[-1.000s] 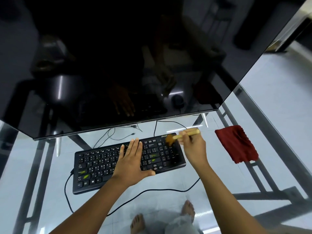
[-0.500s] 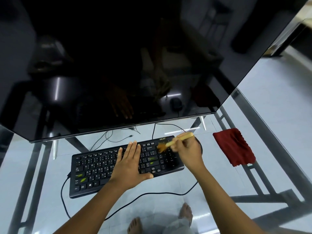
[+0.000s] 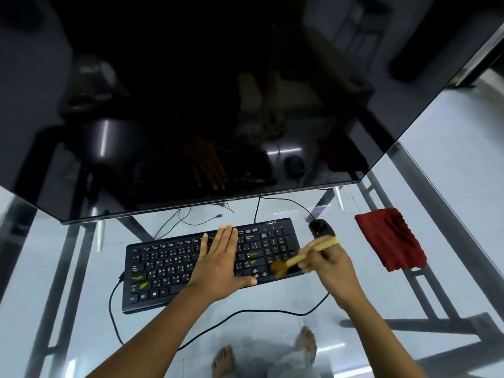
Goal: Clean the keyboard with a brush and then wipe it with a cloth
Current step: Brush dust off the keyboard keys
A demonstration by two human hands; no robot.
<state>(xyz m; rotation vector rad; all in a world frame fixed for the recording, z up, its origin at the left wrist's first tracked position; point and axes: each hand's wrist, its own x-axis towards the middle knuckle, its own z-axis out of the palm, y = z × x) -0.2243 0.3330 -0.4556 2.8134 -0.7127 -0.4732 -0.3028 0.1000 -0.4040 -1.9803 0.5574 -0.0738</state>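
A black keyboard (image 3: 169, 266) lies on a glass table, with a few green bits on its keys. My left hand (image 3: 221, 263) rests flat on its middle, fingers straight. My right hand (image 3: 331, 266) grips a wooden-handled brush (image 3: 305, 255), blurred by motion, whose brown bristles touch the keys at the keyboard's lower right end. A folded red cloth (image 3: 390, 238) lies on the glass to the right, apart from both hands.
A large dark monitor (image 3: 191, 105) leans over the back of the glass table (image 3: 68, 268). A black mouse (image 3: 320, 227) sits just behind my right hand. Cables run behind and in front of the keyboard. Bare feet and the table's metal frame show through the glass.
My right hand has swept the brush from the keyboard's top right corner down to its lower right keys, uncovering the mouse. The left hand stays on the keyboard.
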